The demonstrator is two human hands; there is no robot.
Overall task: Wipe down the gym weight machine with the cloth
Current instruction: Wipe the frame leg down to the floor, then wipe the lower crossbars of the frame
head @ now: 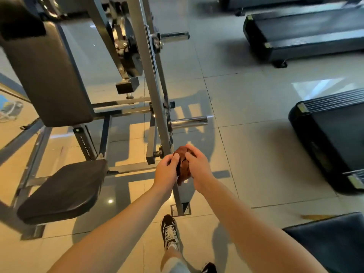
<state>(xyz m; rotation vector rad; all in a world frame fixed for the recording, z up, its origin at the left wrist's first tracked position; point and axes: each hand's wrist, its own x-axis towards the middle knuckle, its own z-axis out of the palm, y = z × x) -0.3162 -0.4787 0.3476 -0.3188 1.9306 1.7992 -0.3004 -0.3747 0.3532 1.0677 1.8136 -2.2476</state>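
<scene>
A bunched brown cloth [183, 166] sits between both my hands in front of me. My left hand [166, 172] pinches its left side and my right hand [198, 166] curls over its right side and top. The hands hover just in front of the grey slanted frame post [155, 91] of the weight machine. The machine has a black back pad [49, 75], a black seat [63, 192] and chrome plate pegs [189, 122]. Most of the cloth is hidden by my fingers.
Black treadmills [303, 32] stand on the tiled floor at the upper right, and another treadmill [331, 138] at the right edge. A dark padded bench corner [331, 241] is at lower right. My shoe [169, 231] is on the floor beside the frame's foot plate [181, 209].
</scene>
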